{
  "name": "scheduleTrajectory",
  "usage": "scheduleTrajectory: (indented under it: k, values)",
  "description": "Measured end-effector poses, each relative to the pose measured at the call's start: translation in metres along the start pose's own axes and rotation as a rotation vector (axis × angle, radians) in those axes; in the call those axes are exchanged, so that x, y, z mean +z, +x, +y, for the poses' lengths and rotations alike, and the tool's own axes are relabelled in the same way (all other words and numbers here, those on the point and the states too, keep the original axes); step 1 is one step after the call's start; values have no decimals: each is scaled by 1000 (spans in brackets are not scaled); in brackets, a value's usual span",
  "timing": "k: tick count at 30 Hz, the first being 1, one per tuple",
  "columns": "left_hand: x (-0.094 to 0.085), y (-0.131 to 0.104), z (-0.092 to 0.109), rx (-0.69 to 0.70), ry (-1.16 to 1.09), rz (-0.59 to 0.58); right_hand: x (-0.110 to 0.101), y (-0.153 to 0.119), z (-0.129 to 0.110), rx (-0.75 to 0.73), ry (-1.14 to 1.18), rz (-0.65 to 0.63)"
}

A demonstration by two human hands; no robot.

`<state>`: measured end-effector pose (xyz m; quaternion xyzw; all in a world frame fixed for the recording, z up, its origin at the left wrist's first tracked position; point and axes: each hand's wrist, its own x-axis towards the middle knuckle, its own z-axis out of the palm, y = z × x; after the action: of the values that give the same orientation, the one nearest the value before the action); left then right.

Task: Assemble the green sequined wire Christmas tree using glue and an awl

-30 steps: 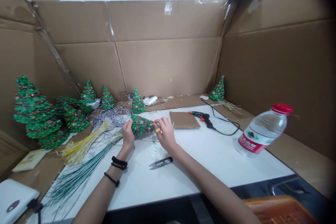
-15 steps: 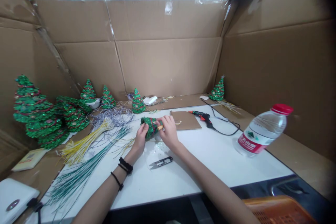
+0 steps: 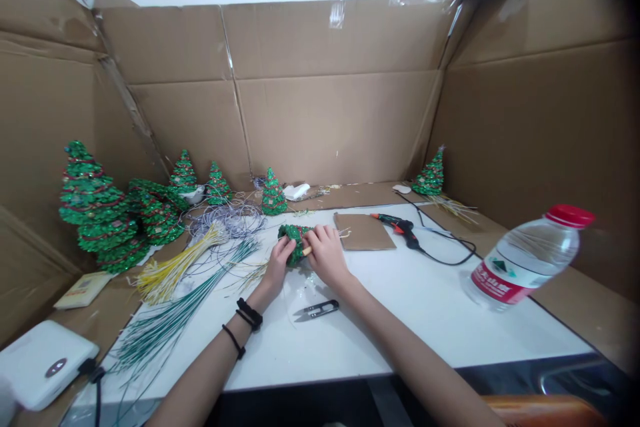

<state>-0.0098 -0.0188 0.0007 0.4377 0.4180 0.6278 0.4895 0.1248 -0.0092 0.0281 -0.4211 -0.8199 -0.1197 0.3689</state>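
A small green sparkly tree [image 3: 291,235] lies on its side between my two hands, just above the white table. My left hand [image 3: 279,261] is closed round its wider end. My right hand [image 3: 325,253] is closed at its other side, with a short light wooden piece [image 3: 307,251] showing under the fingers; its far end is hidden. Black thread snips [image 3: 318,310] lie on the table below my hands. A brown cardboard piece [image 3: 367,232] lies just beyond my right hand.
Yellow wires [image 3: 175,267] and green wires [image 3: 175,320] spread at the left, near tangled purple wire [image 3: 225,217]. Finished trees [image 3: 97,207] stand behind. A glue gun [image 3: 400,227] with its cord and a water bottle [image 3: 525,260] are at the right.
The view has shifted, so the scene sits further right. My right fingers have closed further over the wooden piece, and less of it shows.
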Motion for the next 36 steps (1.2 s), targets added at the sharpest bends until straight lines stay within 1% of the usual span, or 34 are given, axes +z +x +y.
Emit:
scheduleTrajectory:
  k: [2,6,11,18,23,26,30,33,36]
  values:
    - [-1,1,1,-5,-3,-15,2,-1,-1,-18,-29,4]
    - [-1,2,3,-25,-1,-7,5,-1,-4,-34,-74,29]
    - [-1,3,5,-31,-46,-113,3,0,-5,-56,-97,48]
    - [-1,5,4,-50,-53,-46,2,1,0,-126,-80,18]
    - [-2,5,3,-48,-48,-15,4,0,1,-126,-54,21]
    - [-5,6,5,-70,-29,-64,5,0,-1,-118,49,11]
    - [-8,8,16,-140,-36,-146,4,-1,-3,-94,173,4]
    - [-9,9,23,-177,-41,-202,3,0,-2,-80,167,-3]
    - [-12,11,24,-166,3,-217,2,0,0,-82,133,-25]
